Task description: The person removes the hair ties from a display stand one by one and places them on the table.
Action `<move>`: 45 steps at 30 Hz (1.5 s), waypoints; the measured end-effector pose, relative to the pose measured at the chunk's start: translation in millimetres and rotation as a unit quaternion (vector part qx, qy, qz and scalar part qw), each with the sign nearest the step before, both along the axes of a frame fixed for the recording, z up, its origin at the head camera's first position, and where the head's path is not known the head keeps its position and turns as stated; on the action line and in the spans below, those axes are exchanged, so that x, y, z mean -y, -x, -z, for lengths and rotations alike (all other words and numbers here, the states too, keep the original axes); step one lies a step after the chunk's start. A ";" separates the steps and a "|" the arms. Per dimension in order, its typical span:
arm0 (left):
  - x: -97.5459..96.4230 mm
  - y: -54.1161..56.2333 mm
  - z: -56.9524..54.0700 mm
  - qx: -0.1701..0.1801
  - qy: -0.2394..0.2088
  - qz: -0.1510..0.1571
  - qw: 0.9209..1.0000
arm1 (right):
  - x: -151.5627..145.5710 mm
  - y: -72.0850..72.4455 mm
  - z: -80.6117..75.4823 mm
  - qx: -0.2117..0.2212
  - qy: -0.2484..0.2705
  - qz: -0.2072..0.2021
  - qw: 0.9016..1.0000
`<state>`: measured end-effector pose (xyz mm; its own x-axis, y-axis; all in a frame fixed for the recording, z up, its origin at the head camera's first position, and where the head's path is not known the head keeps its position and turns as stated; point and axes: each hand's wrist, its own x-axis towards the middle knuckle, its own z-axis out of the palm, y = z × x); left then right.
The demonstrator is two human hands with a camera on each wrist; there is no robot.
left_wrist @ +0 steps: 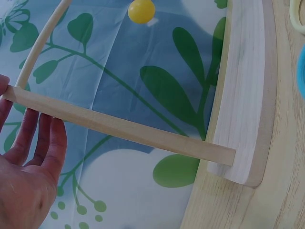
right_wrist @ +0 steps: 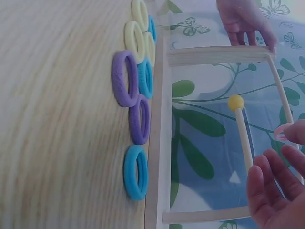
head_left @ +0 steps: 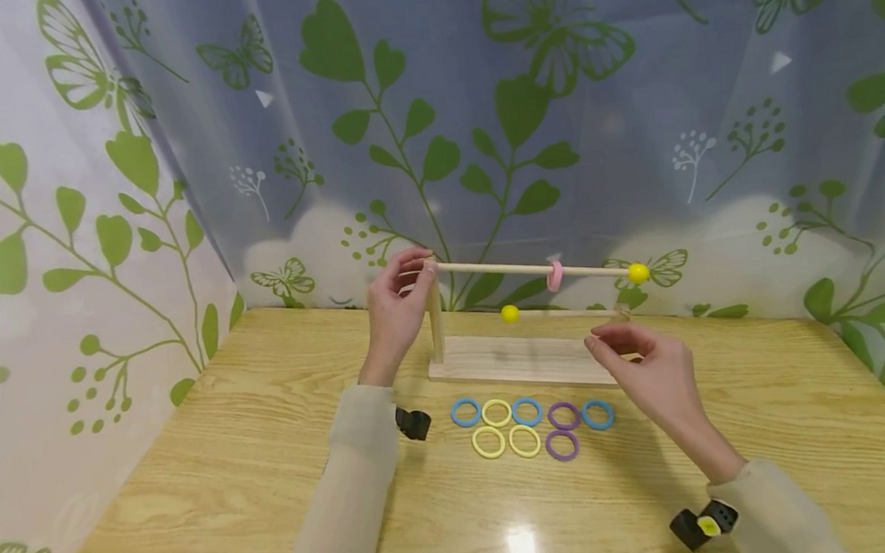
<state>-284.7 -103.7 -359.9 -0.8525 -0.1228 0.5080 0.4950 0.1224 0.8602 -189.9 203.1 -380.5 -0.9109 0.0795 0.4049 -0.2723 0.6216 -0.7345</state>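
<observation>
A wooden stand has a flat base point(head_left: 522, 360), a left post point(left_wrist: 124, 126) and two horizontal rods tipped with yellow balls. At the top of the left post, my left hand point(head_left: 400, 299) pinches the corner between thumb and fingers. A pink hair tie point(head_left: 555, 275) hangs around the upper rod point(head_left: 495, 268), partway toward its yellow ball point(head_left: 638, 274). My right hand point(head_left: 650, 370) hovers in front of the stand's right end, fingers loosely bent with nothing seen between them. It hides much of the right post in the head view. The lower rod point(right_wrist: 244, 138) points left, bare.
Several blue, yellow and purple hair ties lie in two rows on the wooden table before the base, among them a purple one point(head_left: 562, 446) and a blue one point(head_left: 597, 414). A leaf-patterned curtain point(head_left: 435, 143) hangs right behind the table's back edge.
</observation>
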 end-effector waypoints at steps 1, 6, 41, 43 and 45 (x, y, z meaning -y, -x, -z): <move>-0.1 -0.3 -0.2 0.000 0.000 0.000 1.000 | 0.3 0.7 -0.5 -0.001 0.004 -0.002 1.000; -0.3 -0.1 -0.2 0.000 -0.001 -0.001 1.000 | 2.5 4.8 -3.2 -0.013 0.028 -0.008 1.000; -1.6 1.7 -0.6 -0.003 -0.008 -0.004 1.000 | 29.2 29.6 -15.9 -0.052 0.115 0.027 0.992; -1.5 1.6 -0.4 -0.003 -0.007 -0.004 1.000 | 30.8 31.0 -16.3 -0.060 0.120 0.026 0.991; -1.1 1.8 0.2 -0.002 -0.006 -0.004 1.000 | 32.1 32.4 -16.5 -0.068 0.122 0.026 0.990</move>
<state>-286.6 -102.6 -360.1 -0.8492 -0.1358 0.5104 0.4981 0.1152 0.8594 -222.3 171.0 -364.0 -0.8417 0.2358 0.4857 -0.3505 0.4457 -0.8237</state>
